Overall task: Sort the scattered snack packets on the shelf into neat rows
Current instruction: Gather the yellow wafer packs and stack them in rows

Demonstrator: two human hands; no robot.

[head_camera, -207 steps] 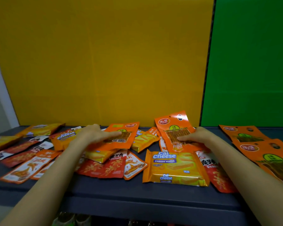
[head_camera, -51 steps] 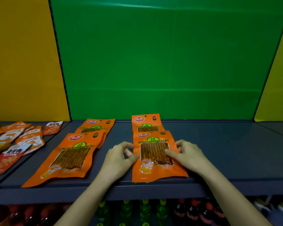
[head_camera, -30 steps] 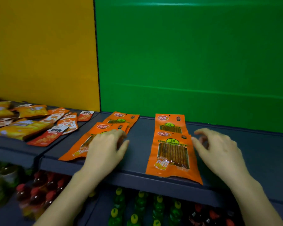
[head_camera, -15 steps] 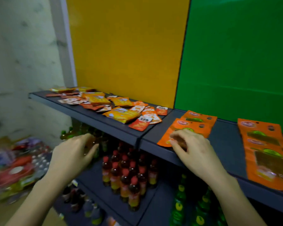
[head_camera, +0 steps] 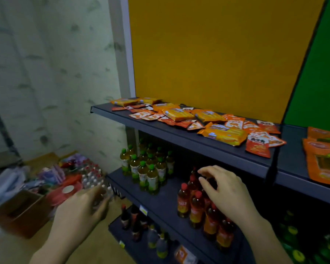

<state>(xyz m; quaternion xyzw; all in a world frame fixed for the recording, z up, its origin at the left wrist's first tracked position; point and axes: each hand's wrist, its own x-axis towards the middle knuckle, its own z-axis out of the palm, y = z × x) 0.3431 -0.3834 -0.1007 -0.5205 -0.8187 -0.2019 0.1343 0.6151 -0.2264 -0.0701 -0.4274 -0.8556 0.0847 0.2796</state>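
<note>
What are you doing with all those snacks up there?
A person is tidying snack packets on a dark shelf. Right now both hands are empty: the left hand and right hand hang in front of the lower shelves of bottles. A jumbled pile of small packets waits in front of the yellow panel, unsorted. At the far right, big orange packets already lie in a neater overlapping line.

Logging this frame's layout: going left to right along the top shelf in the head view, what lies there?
Scattered small red-and-orange snack packets → yellow wafer packs → red packets at the shelf divider → large orange pouches.
</note>
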